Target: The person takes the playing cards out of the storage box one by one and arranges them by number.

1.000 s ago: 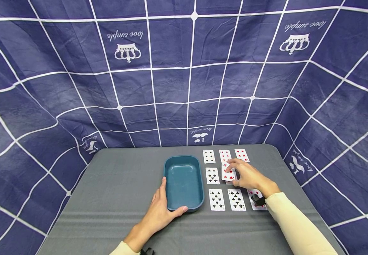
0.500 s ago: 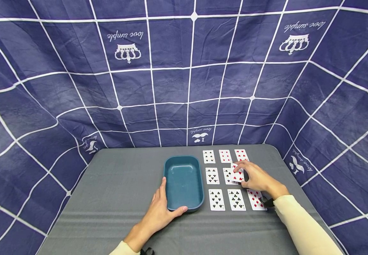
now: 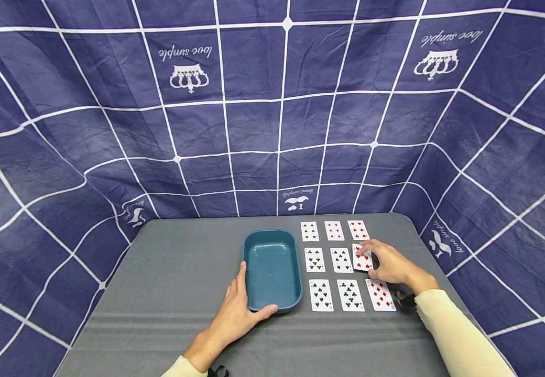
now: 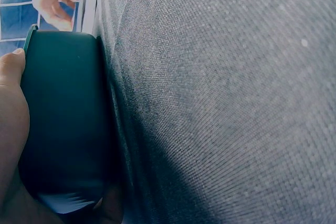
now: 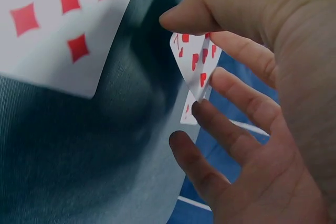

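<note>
My right hand (image 3: 392, 265) holds a hearts playing card (image 3: 363, 264) by its edges between thumb and fingers, at the right end of the middle row. In the right wrist view this card (image 5: 202, 61) stands tilted, its far corner near the fingertips. To its left lie a spades card (image 3: 341, 261) and a clubs card (image 3: 315, 260), face up. My left hand (image 3: 233, 312) grips the near left corner of a teal plastic bin (image 3: 272, 272), thumb along the near side, fingers at the left side. In the left wrist view the thumb rests at the rim of the bin (image 4: 63, 103).
A front row holds a spades card (image 3: 321, 296), a clubs card (image 3: 350, 296) and an eight of diamonds (image 3: 380, 295). At the back lie spades (image 3: 309, 231), diamonds (image 3: 334, 231) and hearts (image 3: 358, 230) cards. A blue gridded curtain (image 3: 235, 125) surrounds the grey table (image 3: 173, 262).
My right hand has carried the hearts card rightward, off the spades card in the middle row, which now shows fully. The left hand and the bin have stayed put.
</note>
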`<state>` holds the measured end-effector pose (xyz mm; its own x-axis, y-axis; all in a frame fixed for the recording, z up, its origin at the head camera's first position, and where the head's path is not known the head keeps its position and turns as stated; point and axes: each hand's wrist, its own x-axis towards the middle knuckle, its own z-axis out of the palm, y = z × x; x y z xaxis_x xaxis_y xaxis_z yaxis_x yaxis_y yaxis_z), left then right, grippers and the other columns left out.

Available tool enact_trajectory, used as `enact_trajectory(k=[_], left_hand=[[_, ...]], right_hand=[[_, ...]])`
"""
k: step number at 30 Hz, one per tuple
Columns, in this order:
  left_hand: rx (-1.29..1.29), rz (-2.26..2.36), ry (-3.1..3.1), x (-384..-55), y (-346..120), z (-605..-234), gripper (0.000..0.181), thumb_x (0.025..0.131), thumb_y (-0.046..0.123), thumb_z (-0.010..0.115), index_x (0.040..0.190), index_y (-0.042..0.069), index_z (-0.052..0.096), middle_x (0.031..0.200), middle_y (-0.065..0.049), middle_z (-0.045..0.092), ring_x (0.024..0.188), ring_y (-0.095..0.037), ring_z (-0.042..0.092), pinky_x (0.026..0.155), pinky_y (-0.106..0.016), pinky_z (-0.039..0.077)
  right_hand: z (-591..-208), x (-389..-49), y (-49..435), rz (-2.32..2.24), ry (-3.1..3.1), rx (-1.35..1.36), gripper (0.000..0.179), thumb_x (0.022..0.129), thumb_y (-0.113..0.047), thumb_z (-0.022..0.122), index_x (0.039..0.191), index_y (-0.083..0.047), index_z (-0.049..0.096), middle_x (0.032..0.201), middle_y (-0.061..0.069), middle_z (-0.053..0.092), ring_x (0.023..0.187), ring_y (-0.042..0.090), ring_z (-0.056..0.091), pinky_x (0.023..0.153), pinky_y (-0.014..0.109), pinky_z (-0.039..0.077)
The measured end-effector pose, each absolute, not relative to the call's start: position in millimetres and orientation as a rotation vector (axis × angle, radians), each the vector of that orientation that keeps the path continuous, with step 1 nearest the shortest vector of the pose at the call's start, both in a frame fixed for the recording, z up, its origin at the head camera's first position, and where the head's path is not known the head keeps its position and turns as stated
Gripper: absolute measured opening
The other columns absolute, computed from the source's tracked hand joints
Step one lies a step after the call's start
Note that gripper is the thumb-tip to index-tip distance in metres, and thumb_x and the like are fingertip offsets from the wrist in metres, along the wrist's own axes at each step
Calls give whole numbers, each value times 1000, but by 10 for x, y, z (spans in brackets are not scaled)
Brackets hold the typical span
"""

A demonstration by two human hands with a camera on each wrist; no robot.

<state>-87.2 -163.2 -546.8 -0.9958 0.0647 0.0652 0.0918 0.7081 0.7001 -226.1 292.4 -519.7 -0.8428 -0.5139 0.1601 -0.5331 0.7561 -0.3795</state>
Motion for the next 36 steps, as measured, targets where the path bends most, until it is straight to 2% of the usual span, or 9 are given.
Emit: enact_trajectory(k=[21,36], left_hand=[[-133,-1181,-2869,-873,-1631,-5454,147,85,69,98,186,3,14,172,-35,50,159,-55,51,125,-71,49],[-123,-1189,-2871,-875,-1635,-5461,147,85,69,98,186,4,14,171,-35,50,158,-55,51,125,-71,49]], right_hand=[[-5291,-2277,3122,663,-2919,882,54,71,0,92,123,-12,82,152,25,72,140,53,71,117,69,54],[-5258,-2325,3132,663,-2948,891,54,72,1,93,124,-10,82,152,25,73,141,54,70,117,71,54]])
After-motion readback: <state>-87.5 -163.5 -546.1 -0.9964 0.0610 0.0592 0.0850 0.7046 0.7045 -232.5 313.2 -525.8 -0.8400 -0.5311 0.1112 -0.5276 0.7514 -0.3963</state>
